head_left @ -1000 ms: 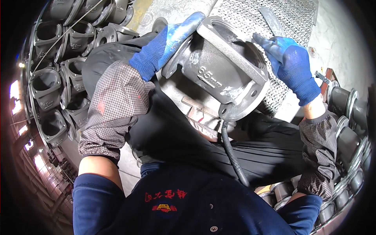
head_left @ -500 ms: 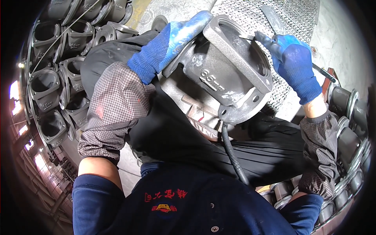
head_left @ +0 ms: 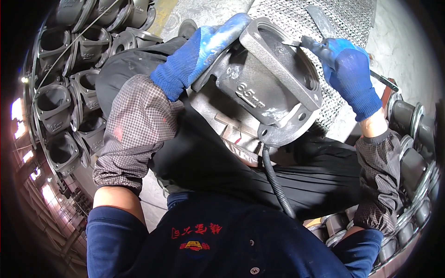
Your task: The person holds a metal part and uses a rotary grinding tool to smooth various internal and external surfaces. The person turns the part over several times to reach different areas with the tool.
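Observation:
A grey cast-metal valve body [head_left: 241, 85] with wide flanges rests tilted in front of me, between my legs. My left hand [head_left: 222, 41], in a blue coated glove, is closed on its upper left flange; some fingertips are hidden behind the metal. At the right of the casting, my right hand [head_left: 343, 58] in a matching glove is wrapped round a long, thin scraper-like tool [head_left: 292, 43]. Its pale tip reaches into the casting's large round opening. The tool's other end sticks out behind the hand, toward the right.
Rows of similar castings [head_left: 53, 99] stand at the left, and more flanged castings [head_left: 412, 164] are at the right. Beyond the work lie a metal mesh mat [head_left: 352, 23] and a flat metal strip [head_left: 321, 21]. A dark corrugated hose [head_left: 276, 183] runs over my leg.

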Tool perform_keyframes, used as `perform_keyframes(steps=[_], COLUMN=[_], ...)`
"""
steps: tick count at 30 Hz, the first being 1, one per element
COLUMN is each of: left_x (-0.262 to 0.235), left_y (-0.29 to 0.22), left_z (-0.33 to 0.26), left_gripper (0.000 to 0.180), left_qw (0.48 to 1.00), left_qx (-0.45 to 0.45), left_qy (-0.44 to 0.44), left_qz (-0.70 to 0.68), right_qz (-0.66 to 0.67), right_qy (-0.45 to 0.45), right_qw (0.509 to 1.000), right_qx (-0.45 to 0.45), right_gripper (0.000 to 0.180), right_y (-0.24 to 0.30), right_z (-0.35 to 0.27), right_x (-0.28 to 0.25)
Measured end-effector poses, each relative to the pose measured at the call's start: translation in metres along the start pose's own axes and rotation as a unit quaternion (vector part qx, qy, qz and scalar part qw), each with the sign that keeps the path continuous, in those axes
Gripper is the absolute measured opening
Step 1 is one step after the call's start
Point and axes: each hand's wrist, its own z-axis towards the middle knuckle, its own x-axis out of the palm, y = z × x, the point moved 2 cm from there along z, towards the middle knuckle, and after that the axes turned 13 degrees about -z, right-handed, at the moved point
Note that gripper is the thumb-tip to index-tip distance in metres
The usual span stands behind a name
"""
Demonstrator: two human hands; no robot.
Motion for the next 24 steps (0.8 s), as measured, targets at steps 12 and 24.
perform_keyframes(steps=[12, 24], left_x=[0.001, 0.006], left_y=[0.002, -0.021], left_z=[0.0, 0.004], left_gripper=[0.043, 0.049], left_qw=[0.994, 0.997], left_qx=[-0.04, 0.033], left_qy=[-0.039, -0.006], left_qz=[-0.09, 0.065], right_qz=[0.042, 0.156], right_qy=[0.062, 0.291], right_qw=[0.996, 0.898], right_qx=[0.055, 0.29], right_gripper=[0.038, 0.079], right_y=[0.005, 0.024], right_z=[0.005, 0.043], right_x=[-0.005, 0.02])
